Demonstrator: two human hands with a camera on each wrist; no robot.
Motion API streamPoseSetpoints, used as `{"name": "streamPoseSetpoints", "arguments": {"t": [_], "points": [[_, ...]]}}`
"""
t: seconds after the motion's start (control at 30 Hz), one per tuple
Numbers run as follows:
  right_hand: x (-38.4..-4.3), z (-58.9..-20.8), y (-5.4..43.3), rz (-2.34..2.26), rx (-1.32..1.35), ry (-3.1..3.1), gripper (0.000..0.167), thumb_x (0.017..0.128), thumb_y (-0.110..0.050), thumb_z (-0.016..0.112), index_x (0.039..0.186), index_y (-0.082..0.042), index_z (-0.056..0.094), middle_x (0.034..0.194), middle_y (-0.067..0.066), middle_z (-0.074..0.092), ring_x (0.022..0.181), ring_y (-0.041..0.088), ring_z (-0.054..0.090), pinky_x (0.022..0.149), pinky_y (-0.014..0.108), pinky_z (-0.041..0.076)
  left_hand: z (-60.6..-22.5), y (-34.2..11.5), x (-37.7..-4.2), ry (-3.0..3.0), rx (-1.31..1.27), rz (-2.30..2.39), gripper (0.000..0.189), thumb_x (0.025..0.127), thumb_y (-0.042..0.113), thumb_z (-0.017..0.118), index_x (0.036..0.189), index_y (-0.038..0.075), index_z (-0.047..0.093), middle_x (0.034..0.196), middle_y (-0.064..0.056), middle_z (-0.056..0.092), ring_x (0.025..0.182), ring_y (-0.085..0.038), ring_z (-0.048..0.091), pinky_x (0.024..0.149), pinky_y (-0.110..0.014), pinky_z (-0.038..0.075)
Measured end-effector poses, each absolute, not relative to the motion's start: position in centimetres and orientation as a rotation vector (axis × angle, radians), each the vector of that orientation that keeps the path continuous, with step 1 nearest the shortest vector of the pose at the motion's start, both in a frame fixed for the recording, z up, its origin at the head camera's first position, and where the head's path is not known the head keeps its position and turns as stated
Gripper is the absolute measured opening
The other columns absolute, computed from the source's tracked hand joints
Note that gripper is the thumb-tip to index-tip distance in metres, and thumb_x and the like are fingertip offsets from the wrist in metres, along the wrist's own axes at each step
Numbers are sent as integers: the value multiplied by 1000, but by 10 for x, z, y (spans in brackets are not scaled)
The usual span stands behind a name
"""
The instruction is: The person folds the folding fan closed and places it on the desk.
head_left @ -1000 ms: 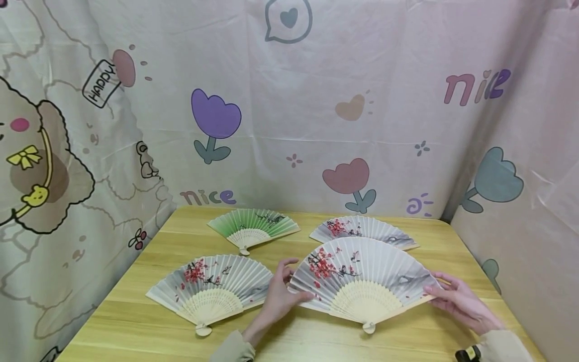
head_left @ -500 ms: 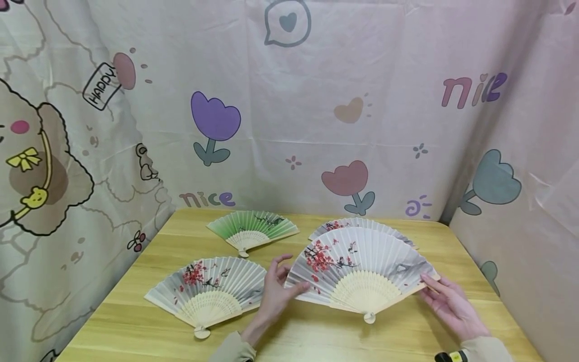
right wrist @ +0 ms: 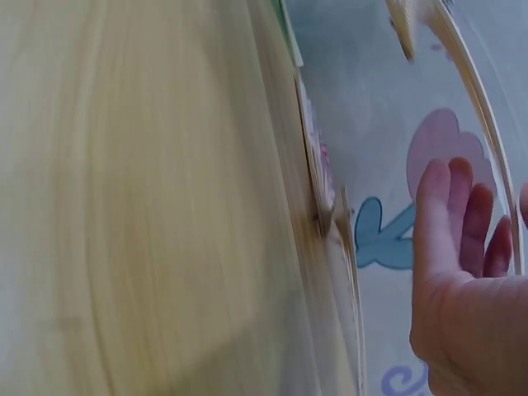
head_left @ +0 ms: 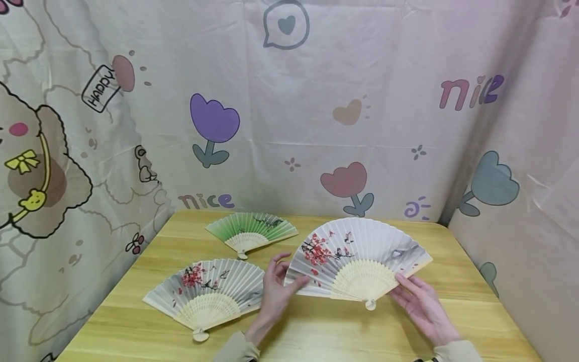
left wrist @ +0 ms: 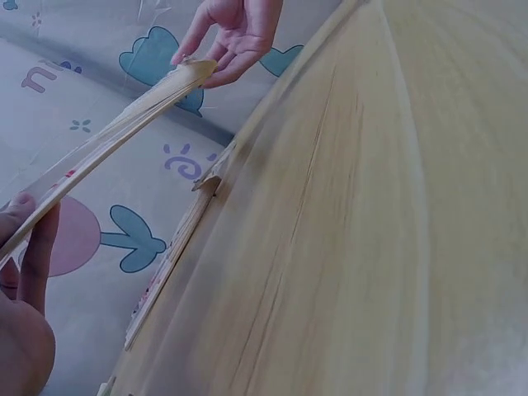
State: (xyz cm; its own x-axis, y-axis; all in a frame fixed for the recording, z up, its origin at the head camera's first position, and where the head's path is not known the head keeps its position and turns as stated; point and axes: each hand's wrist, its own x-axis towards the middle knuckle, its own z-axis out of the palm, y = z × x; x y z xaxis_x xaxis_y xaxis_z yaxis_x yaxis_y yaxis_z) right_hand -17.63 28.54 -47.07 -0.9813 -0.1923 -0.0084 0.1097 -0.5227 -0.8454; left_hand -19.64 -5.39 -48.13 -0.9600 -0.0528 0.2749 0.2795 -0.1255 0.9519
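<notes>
Between both hands a spread folding fan (head_left: 366, 241), white-grey with red blossoms, hangs above the table with its face toward me. At its left edge my left hand (head_left: 277, 287) pinches it, thumb in front and fingers behind. My right hand (head_left: 421, 307) grips the right guard stick lower down, between the edge and the pivot; the left wrist view shows that hand (left wrist: 239, 37) as well. Left of my hands lies a second blossom fan (head_left: 210, 289), spread on the table. A green fan (head_left: 251, 232) rests spread toward the back.
The yellow wood-grain table (head_left: 334, 334) ends at a patterned cloth backdrop (head_left: 289, 90), with cloth on both sides too. Another spread fan (left wrist: 169, 260) lies on the table beyond the held one; in the head view the held fan covers it.
The held fan has risen and moved slightly away, covering the fan behind it. My right hand has slid left along the guard stick toward the pivot. My left hand keeps its hold.
</notes>
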Motion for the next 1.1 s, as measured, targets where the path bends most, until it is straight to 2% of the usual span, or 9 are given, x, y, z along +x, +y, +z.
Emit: {"name": "streamPoseSetpoints", "arguments": {"t": [0.13, 0.3, 0.53, 0.73, 0.8, 0.97, 1.1], "points": [[-177, -471, 273, -2584, -157, 1465, 30, 104, 1, 46, 104, -16, 71, 107, 0, 75, 103, 15, 73, 97, 29, 63, -480, -53, -198, -1903, -206, -2194, 72, 75, -2, 83, 136, 0, 46, 109, -23, 69, 96, -9, 69, 104, -17, 55], [-178, -470, 260, -2586, -104, 1517, 28, 103, 0, 50, 103, -18, 71, 104, 0, 77, 100, 14, 74, 95, 29, 64, -481, -52, -200, -1847, -169, -2219, 69, 75, -2, 82, 135, -1, 47, 110, -22, 69, 97, -10, 69, 99, -20, 59], [-179, -466, 243, -2715, -1, 1503, 24, 101, 0, 53, 99, -17, 70, 92, -1, 77, 86, 12, 75, 86, 27, 67, -482, -52, -203, -1759, -117, -2266, 62, 77, -6, 80, 131, -5, 49, 115, -18, 66, 99, -10, 67, 95, -20, 61], [-178, -466, 235, -2785, 61, 1466, 20, 101, -1, 54, 97, -16, 66, 87, -1, 76, 80, 11, 74, 82, 26, 67, -480, -51, -200, -1644, -98, -2498, 63, 83, -5, 75, 137, -6, 43, 125, -18, 65, 99, -13, 71, 90, -26, 65], [-177, -466, 233, -2802, 68, 1445, 19, 102, -2, 54, 97, -16, 65, 87, -1, 75, 79, 11, 74, 82, 26, 67, -481, -51, -199, -1597, -108, -2609, 64, 85, -6, 73, 140, -6, 40, 129, -17, 65, 100, -15, 72, 92, -29, 65], [-175, -468, 227, -2832, 32, 1408, 16, 103, -2, 51, 100, -14, 60, 87, 0, 75, 80, 11, 73, 85, 28, 67, -485, -50, -196, -1591, -162, -2724, 60, 89, -5, 69, 141, -11, 41, 122, -11, 69, 103, -15, 72, 100, -30, 61], [-173, -469, 221, -2838, 7, 1418, 16, 103, -1, 51, 104, -14, 59, 88, 1, 75, 81, 11, 74, 85, 29, 67, -488, -47, -193, -1582, -222, -2774, 57, 90, -6, 67, 141, -9, 42, 114, -2, 71, 104, -15, 72, 101, -31, 61]]}}
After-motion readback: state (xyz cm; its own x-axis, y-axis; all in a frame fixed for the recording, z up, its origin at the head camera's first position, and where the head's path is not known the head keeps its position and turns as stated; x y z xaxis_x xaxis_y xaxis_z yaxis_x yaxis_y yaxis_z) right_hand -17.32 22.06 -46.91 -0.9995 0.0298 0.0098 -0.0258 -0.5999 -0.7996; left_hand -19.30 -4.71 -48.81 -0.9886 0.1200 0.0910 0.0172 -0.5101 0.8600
